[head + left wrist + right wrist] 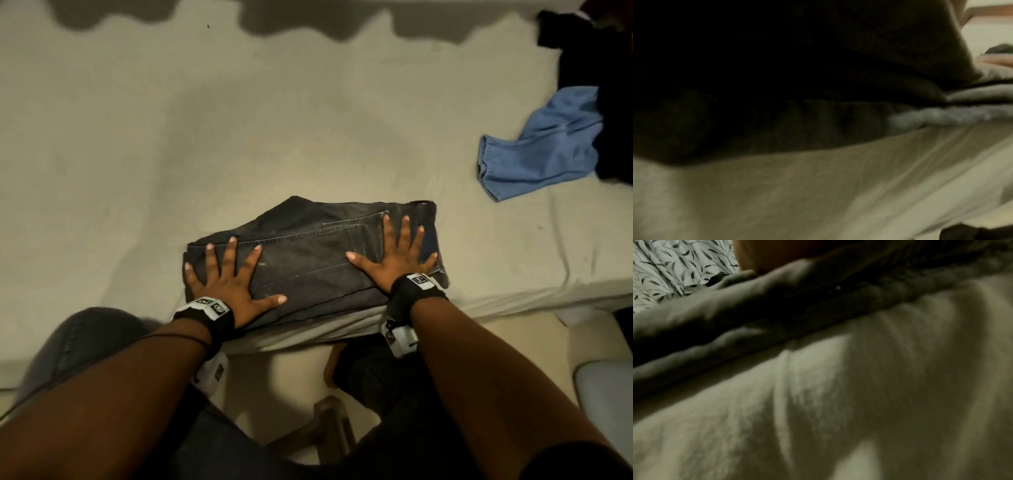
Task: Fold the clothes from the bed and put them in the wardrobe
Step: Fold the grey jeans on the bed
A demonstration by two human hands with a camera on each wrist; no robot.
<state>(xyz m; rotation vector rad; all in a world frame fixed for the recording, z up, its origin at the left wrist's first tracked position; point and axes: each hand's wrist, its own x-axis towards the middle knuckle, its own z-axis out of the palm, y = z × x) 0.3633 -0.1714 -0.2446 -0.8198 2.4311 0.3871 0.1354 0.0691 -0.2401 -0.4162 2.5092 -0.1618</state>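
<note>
Two garments (544,144) on beige bed (239,120); leaf-print curtain (674,269) behind

Both forearms are bare, with no sleeves. Each wrist carries a broad black strap. On the left hand (228,286), the strap bears white blocks printed with black square markers on top, and a white device hangs beneath at 6 o'clock. A thin black cord loops the left forearm. The right hand (397,255) has the same strap, markers and white device.
</note>
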